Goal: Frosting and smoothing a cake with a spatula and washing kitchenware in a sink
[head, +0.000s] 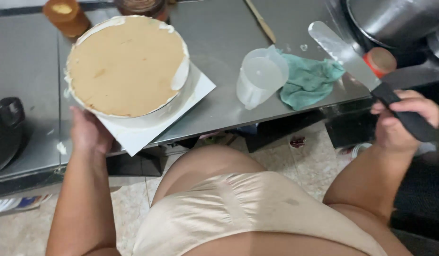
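Head view looks down on a steel desk point(229, 42), taken here from left to right. At the far left edge a dark rounded appliance point(6, 128) sits partly out of frame. Behind it, near the top, stands a small brown jar point(65, 16). Next comes a round cake point(127, 66) with a flat tan top and white cream around its side, resting on a square white board point(139, 135) whose near corner overhangs the desk edge. The left hand point(89, 132) is pressed against the board's near left edge, just below the cake, fingers hidden beneath it, so I cannot tell how tightly it grips. Toward the middle, a translucent plastic measuring cup point(259, 76) lies tipped on its side, touching a crumpled teal cloth point(309, 80). A thin wooden stick point(261, 21) lies behind them. Further right, a long metal spatula point(345, 54) angles up over the desk; its black handle is clamped in the right hand point(402, 121), fingers wrapped closed around it. A small red-lidded container point(380, 61) sits just behind the blade, beside a large steel pot point(394, 21).
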